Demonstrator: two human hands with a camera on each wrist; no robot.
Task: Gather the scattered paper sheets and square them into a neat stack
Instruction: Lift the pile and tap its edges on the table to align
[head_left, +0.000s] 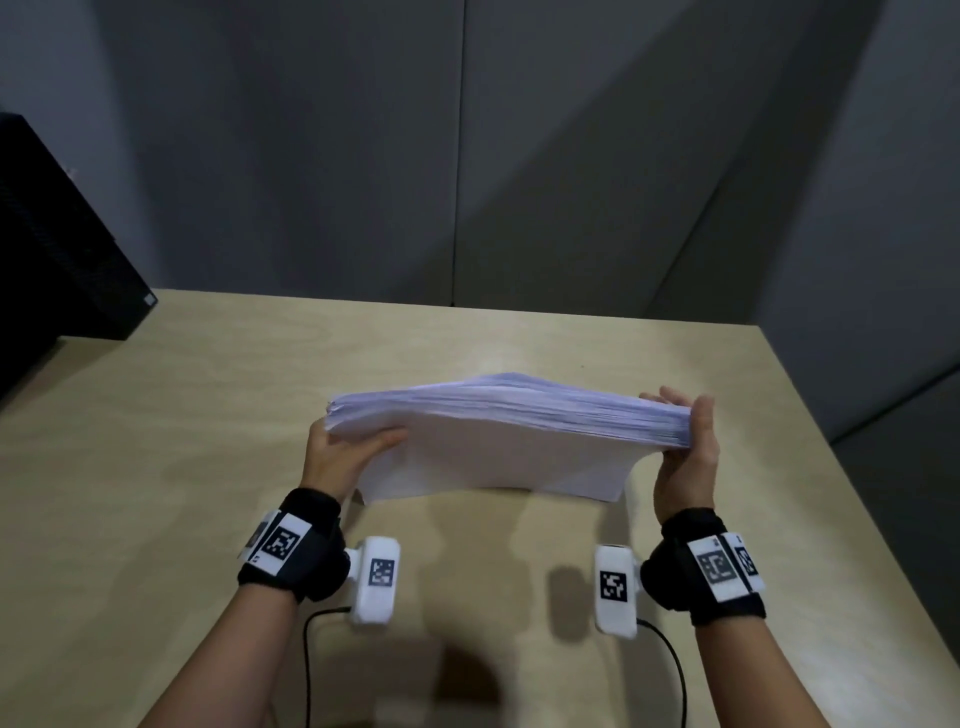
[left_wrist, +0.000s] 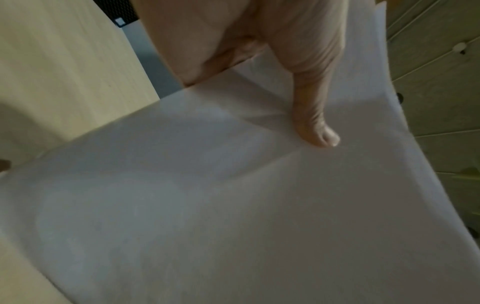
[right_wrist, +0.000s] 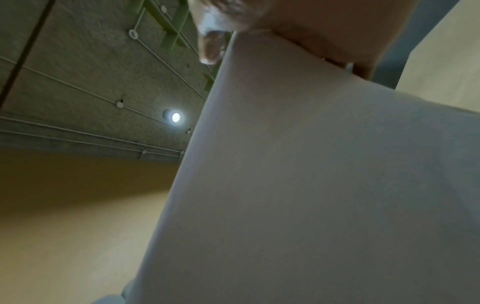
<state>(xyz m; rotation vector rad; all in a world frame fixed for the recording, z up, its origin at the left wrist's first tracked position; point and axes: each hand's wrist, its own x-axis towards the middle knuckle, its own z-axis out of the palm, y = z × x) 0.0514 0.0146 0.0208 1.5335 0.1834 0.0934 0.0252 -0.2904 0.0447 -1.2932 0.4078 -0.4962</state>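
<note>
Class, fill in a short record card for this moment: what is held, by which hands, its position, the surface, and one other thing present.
Held: thick stack of white paper sheets
Left hand: grips the stack's left end, thumb on its near face
Right hand: grips the right end
Position: stood on its long edge, bottom edge at the tabletop
Surface: light wooden table
Also present: black perforated case, far left

Paper stack (head_left: 498, 447): white (edges tinged lilac). Table (head_left: 208, 415): pale wood grain. Wristbands (head_left: 306, 551): black, bearing black-and-white square markers.
</note>
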